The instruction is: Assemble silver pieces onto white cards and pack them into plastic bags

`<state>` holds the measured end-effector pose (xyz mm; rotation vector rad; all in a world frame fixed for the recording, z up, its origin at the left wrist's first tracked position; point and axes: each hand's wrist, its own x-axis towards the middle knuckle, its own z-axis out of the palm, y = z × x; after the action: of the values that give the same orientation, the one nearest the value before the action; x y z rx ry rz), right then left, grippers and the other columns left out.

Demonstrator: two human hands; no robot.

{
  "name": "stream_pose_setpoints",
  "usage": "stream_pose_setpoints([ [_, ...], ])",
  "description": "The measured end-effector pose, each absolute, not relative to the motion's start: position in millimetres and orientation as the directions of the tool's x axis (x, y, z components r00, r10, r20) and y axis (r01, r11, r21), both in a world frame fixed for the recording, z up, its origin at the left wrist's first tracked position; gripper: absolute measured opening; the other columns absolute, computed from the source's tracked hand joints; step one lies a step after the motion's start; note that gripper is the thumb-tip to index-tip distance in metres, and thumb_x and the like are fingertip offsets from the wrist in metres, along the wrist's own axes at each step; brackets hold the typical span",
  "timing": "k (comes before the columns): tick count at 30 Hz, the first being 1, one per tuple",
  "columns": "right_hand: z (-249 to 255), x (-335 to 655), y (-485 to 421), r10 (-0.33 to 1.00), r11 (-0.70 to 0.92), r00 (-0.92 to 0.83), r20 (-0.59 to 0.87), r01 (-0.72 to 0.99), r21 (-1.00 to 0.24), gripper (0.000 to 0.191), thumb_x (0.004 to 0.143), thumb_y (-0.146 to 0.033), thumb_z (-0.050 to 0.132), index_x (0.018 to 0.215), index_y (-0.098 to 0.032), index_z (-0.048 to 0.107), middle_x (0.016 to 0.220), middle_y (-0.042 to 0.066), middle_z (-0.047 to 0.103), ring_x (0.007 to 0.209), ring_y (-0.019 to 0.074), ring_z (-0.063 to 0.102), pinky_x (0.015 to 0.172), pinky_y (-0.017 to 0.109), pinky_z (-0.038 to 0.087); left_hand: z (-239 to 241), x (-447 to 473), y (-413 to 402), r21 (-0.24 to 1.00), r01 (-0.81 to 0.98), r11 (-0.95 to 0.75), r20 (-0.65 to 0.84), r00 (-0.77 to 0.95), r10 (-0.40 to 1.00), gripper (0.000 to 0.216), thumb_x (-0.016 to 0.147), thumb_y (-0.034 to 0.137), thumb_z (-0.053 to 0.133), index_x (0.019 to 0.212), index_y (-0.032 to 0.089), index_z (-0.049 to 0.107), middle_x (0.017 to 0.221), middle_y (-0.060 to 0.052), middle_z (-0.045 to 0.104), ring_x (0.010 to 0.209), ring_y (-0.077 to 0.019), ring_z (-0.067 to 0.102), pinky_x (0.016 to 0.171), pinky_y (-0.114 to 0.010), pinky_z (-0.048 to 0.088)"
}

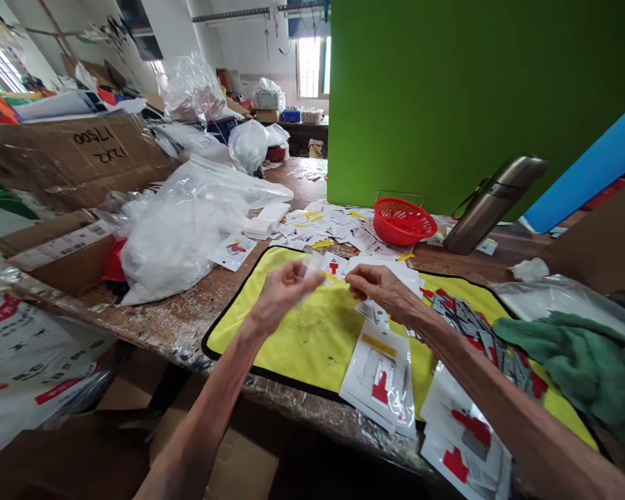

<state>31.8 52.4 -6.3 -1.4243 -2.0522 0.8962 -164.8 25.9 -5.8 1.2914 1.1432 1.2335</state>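
My left hand (286, 286) is closed above the yellow cloth (292, 333), pinching a small translucent plastic piece (312, 269) that is blurred, perhaps a bag. Level with it, my right hand (378, 285) has its thumb and fingers pressed together; whatever is between them cannot be made out. White printed cards (336, 265) lie just behind and between the hands. Nearer me, below my right forearm, a stack of bagged cards (378, 378) with red and grey parts rests on the cloth's front edge. Loose grey and red tools (466, 319) are heaped right of that forearm.
A red plastic basket (403, 222) and a leaning steel flask (492, 205) stand before a green panel (479, 97). A green rag (578, 361) lies at the right. Large plastic bags (187, 229) and a cardboard box (73, 160) crowd the left. Loose leaflets (317, 222) cover the back.
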Motion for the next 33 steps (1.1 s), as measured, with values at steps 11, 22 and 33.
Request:
stream_pose_setpoints([
  [11, -35.9, 8.1, 140.6, 0.957, 0.285, -0.280, 0.073, 0.865, -0.413, 0.030, 0.069, -0.033, 0.067, 0.095, -0.019, 0.064, 0.096, 0.008, 0.064, 0.095, 0.0273, 0.054, 0.082, 0.039, 0.037, -42.5, -178.6, 105.9, 0.535, -0.786, 0.310, -0.192, 0.245, 0.950, 0.044, 0.090, 0.052, 0.044, 0.093, 0.012, 0.061, 0.069, -0.004, 0.066, 0.063, -0.0150, 0.066, 0.067, -0.031, 0.057],
  [22, -38.5, 16.9, 149.7, 0.927, 0.368, -0.358, 0.108, 0.819, -0.441, 0.033, 0.063, -0.039, 0.069, 0.088, -0.020, 0.060, 0.097, 0.007, 0.060, 0.093, 0.0264, 0.051, 0.081, 0.041, 0.034, -44.7, -179.5, 109.6, 0.467, -0.816, 0.341, -0.217, 0.268, 0.939, 0.048, 0.091, 0.052, 0.039, 0.082, 0.011, 0.061, 0.068, -0.007, 0.066, 0.058, -0.0144, 0.064, 0.060, -0.029, 0.056],
  [33, -39.1, 7.7, 174.9, 0.958, 0.287, -0.163, 0.236, 0.601, -0.746, 0.021, 0.071, -0.044, 0.044, 0.069, -0.023, 0.038, 0.063, -0.002, 0.051, 0.058, 0.0145, 0.047, 0.056, 0.028, 0.039, -45.2, -180.7, 110.3, 0.439, -0.823, 0.360, -0.234, 0.283, 0.930, 0.051, 0.092, 0.053, 0.036, 0.084, 0.009, 0.061, 0.069, -0.008, 0.066, 0.059, -0.0166, 0.065, 0.056, -0.030, 0.056],
])
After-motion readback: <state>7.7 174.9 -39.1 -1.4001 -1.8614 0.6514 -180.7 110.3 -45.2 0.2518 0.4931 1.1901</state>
